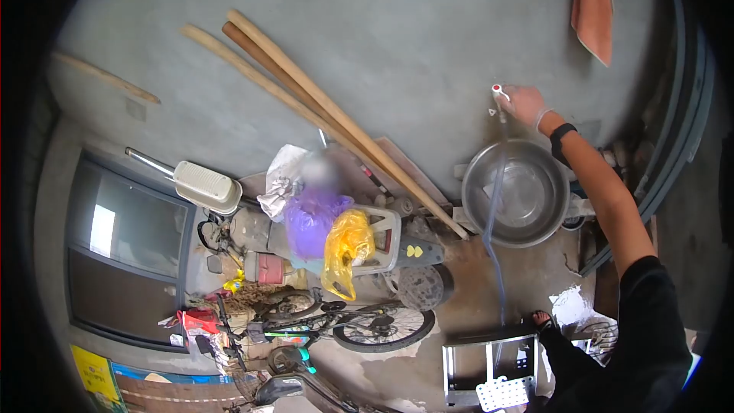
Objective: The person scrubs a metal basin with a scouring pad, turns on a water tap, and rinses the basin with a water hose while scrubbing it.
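My right hand [526,105] reaches out to the wall, its fingers closed around the tap [498,92]. The tap has a white lever with a red mark. A clear bluish hose [492,239] hangs from below the tap, passes across a large round metal basin [475,183] and runs down to the floor. The basin sits beneath my hand, apart from it. A dark band [564,134] circles my right wrist. My left hand is out of view.
Long wooden poles [306,99] lean on the wall. Bags, one purple [313,222] and one yellow [348,248], lie by a white stool [388,237]. A bicycle [382,329] stands below. A metal step frame [451,371] is near my foot.
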### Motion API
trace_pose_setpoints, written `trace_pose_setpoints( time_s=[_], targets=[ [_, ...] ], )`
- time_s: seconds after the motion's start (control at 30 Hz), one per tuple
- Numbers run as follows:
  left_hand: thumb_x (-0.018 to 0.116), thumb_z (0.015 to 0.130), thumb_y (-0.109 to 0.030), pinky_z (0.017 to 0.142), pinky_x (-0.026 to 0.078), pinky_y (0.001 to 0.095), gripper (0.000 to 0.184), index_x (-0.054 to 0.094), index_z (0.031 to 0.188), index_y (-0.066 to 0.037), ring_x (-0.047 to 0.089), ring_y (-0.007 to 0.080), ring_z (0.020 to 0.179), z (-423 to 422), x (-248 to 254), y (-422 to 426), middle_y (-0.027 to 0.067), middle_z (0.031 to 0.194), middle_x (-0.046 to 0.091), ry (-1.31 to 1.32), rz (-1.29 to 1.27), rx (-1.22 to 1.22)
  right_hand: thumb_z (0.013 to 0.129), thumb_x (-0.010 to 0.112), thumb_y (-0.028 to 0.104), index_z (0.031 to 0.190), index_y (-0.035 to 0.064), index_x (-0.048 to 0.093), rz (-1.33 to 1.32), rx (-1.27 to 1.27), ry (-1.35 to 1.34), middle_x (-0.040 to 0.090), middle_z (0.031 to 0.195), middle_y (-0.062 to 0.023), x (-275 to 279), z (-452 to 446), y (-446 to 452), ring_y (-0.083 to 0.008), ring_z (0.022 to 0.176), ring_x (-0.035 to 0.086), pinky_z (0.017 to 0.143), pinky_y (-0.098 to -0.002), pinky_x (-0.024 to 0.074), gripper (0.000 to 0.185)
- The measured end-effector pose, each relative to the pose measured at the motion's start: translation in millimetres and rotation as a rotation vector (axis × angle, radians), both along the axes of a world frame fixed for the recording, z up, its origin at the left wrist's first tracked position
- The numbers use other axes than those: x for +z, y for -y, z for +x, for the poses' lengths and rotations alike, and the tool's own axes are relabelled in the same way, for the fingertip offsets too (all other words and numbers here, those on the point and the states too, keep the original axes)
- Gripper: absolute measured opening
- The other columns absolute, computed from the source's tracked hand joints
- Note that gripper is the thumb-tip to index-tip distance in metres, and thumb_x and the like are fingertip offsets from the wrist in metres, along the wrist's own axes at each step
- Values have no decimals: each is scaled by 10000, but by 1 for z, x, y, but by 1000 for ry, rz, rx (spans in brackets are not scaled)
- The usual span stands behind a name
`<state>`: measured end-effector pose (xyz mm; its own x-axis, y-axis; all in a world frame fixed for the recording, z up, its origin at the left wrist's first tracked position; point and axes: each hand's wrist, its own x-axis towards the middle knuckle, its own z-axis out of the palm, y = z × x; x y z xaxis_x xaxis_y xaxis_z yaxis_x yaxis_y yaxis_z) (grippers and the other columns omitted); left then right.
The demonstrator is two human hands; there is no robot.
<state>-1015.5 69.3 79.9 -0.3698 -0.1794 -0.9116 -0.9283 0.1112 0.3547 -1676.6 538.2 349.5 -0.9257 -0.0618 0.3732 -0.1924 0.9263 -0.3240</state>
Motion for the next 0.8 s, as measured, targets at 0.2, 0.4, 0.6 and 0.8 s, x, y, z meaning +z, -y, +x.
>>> trace_pose_setpoints(
  time_s=[0.2,0.4,0.6,0.8],
  targets=[
    [491,980,-464,808,526,370,542,567,1338,-63,665,207,1046,6,-4,-4,112,1168,703,4,7,13,1018,450,408,1203,21,622,-112,81,13,680,1109,-203,-7,-4,-10,-397,990,641,875,-461,508,462],
    [490,984,-453,815,527,375,534,563,1339,-61,663,215,1059,14,-3,-8,115,1179,699,-11,14,35,1011,467,415,1267,27,590,-111,116,102,656,1168,-223,2,-5,-12,-415,1058,612,919,-461,483,481],
    [490,987,-442,822,529,380,526,560,1340,-59,662,224,1072,45,4,-2,118,1191,694,-24,24,25,974,549,369,1018,17,616,-154,-63,128,658,1024,-226,-20,74,7,-423,956,614,828,-492,473,362],
    [489,990,-432,829,530,385,518,556,1342,-57,660,232,1085,105,-2,16,121,1202,690,-85,48,10,958,565,296,914,40,618,-103,88,253,664,842,-215,-133,304,8,-436,791,634,724,-529,504,265]
  ],
)
